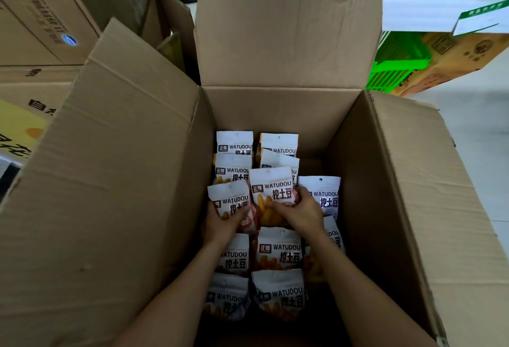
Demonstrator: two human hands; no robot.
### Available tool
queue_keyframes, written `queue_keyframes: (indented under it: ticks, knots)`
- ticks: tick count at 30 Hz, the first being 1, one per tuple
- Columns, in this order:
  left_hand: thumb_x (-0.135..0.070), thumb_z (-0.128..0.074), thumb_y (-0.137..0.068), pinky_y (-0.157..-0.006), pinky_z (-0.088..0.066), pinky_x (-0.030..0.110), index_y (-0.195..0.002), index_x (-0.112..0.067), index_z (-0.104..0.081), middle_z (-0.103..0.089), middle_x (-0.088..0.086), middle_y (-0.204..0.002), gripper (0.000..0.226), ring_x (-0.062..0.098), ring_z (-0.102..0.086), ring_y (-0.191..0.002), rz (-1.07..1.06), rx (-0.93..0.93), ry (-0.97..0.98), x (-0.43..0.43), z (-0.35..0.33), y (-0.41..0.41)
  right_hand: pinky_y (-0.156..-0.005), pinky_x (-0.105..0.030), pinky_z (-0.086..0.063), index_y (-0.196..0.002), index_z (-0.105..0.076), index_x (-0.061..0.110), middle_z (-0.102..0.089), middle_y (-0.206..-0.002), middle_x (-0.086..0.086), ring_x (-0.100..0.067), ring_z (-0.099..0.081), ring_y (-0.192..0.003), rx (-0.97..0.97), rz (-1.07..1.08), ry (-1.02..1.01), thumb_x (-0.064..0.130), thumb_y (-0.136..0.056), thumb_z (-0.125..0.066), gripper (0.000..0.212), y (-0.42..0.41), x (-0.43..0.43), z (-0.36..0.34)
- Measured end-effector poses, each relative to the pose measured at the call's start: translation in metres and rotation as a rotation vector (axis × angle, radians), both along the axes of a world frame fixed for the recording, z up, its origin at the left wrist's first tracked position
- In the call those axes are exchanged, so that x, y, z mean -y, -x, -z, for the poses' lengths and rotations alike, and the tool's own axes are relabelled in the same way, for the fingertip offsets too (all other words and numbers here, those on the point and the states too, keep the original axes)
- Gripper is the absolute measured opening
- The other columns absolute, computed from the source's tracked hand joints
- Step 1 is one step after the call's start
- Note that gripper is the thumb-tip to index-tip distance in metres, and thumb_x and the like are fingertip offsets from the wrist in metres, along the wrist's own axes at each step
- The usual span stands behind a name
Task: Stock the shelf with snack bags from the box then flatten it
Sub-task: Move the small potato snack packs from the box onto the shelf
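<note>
Snack bags (278,255) printed "WATUDOU" over Chinese characters are packed inside the open cardboard box (275,115), long axes running front to back, hang-hole tops pointing away from the wearer. One bag (271,189) is pinched by the right hand (298,213); another (230,200) is gripped by the left hand (220,222), fingers curled.

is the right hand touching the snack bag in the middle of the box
Touching. The head view shows the right hand with its fingers curled over the middle snack bag.
</note>
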State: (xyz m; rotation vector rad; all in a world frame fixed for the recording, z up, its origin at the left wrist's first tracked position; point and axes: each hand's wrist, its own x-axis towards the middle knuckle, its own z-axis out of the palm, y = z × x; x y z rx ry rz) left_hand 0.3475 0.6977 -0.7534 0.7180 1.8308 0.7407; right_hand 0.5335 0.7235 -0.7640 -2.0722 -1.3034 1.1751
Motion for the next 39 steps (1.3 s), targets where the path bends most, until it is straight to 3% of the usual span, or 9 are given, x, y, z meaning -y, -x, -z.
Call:
queue_keyframes:
  ticks: [3, 6, 11, 17, 19, 23, 30, 35, 39]
  knots:
    - [-0.039, -0.082, -0.073, -0.094, -0.051, 0.037, -0.132, -0.027, -0.049, -0.066, -0.004, -0.118, 0.069, 0.02, -0.063, -0.109, -0.006, 0.017, -0.047, -0.001, -0.006, -0.001, -0.073, -0.034, -0.059, -0.088, -0.064, 0.033, -0.074, -0.096, 0.011, -0.009, -0.069, -0.086, -0.124, 0.071, -0.026, 0.052, -0.058, -0.087, 0.042, -0.002, -0.009, -0.01]
    - [-0.044, -0.081, -0.074, -0.094, -0.053, 0.041, -0.128, -0.03, -0.05, -0.067, -0.007, -0.117, 0.064, 0.016, -0.065, -0.106, 0.029, 0.006, -0.103, -0.004, -0.015, -0.001, -0.058, -0.028, -0.058, -0.086, -0.066, 0.028, -0.075, -0.097, 0.001, -0.011, -0.071, -0.081, -0.259, 0.123, -0.069, 0.032, -0.067, -0.089, 0.029, -0.003, -0.014, -0.026]
    - [-0.039, -0.076, -0.081, -0.07, -0.049, 0.021, -0.122, -0.032, -0.048, -0.063, -0.015, -0.105, 0.051, 0.005, -0.062, -0.094, 0.115, 0.001, -0.171, -0.01, -0.039, -0.004, -0.086, -0.035, -0.057, -0.092, -0.059, 0.032, -0.07, -0.097, 0.01, -0.011, -0.068, -0.093, -0.371, 0.194, -0.096, 0.036, -0.069, -0.087, 0.036, -0.008, -0.02, -0.046]
    - [-0.036, -0.076, -0.082, -0.059, -0.046, 0.008, -0.116, -0.036, -0.048, -0.061, -0.022, -0.097, 0.044, -0.01, -0.058, -0.084, 0.201, 0.021, -0.195, -0.006, -0.072, -0.001, -0.088, -0.037, -0.057, -0.106, -0.062, 0.023, -0.072, -0.104, 0.003, -0.016, -0.07, -0.096, -0.459, 0.252, -0.074, 0.034, -0.071, -0.086, 0.044, -0.017, -0.017, -0.08]
    - [-0.04, -0.076, -0.08, -0.067, -0.051, 0.011, -0.116, -0.039, -0.047, -0.063, -0.019, -0.103, 0.047, -0.004, -0.062, -0.091, 0.219, 0.056, -0.176, -0.002, -0.083, 0.001, -0.089, -0.04, -0.057, -0.105, -0.062, 0.024, -0.073, -0.104, 0.002, -0.017, -0.071, -0.095, -0.464, 0.257, -0.052, 0.037, -0.07, -0.086, 0.045, -0.021, -0.014, -0.091]
    - [-0.061, -0.077, -0.061, -0.094, -0.053, 0.043, -0.126, -0.044, -0.043, -0.064, -0.01, -0.121, 0.076, 0.015, -0.062, -0.11, 0.221, 0.134, -0.103, 0.011, -0.11, 0.003, -0.088, -0.043, -0.058, -0.11, -0.063, 0.023, -0.074, -0.103, 0.001, -0.018, -0.073, -0.092, -0.465, 0.277, 0.005, 0.049, -0.057, -0.088, 0.064, -0.024, -0.001, -0.115]
    - [-0.057, -0.08, -0.065, -0.101, -0.048, 0.047, -0.141, -0.039, -0.031, -0.06, -0.009, -0.127, 0.093, 0.018, -0.06, -0.115, 0.253, 0.147, -0.009, 0.033, -0.163, 0.006, -0.087, -0.044, -0.059, -0.107, -0.066, 0.027, -0.076, -0.102, 0.004, -0.017, -0.073, -0.093, -0.473, 0.329, 0.068, 0.062, -0.043, -0.089, 0.077, -0.023, 0.033, -0.162]
    - [-0.04, -0.083, -0.07, -0.082, -0.052, 0.027, -0.122, -0.04, -0.031, -0.055, -0.02, -0.108, 0.074, 0.011, -0.06, -0.105, 0.201, 0.165, 0.009, 0.053, -0.208, 0.01, -0.086, -0.042, -0.059, -0.108, -0.068, 0.028, -0.076, -0.1, 0.007, -0.014, -0.073, -0.091, -0.453, 0.357, 0.083, 0.058, -0.048, -0.088, 0.07, -0.017, 0.058, -0.205]
    - [-0.032, -0.085, -0.07, -0.065, -0.051, 0.016, -0.125, -0.033, -0.036, -0.057, -0.018, -0.108, 0.073, 0.002, -0.06, -0.095, 0.178, 0.208, 0.045, 0.069, -0.254, 0.016, -0.085, -0.044, -0.059, -0.11, -0.069, 0.025, -0.076, -0.101, 0.005, -0.015, -0.074, -0.091, -0.463, 0.376, 0.09, 0.049, -0.057, -0.089, 0.062, -0.011, 0.079, -0.249]
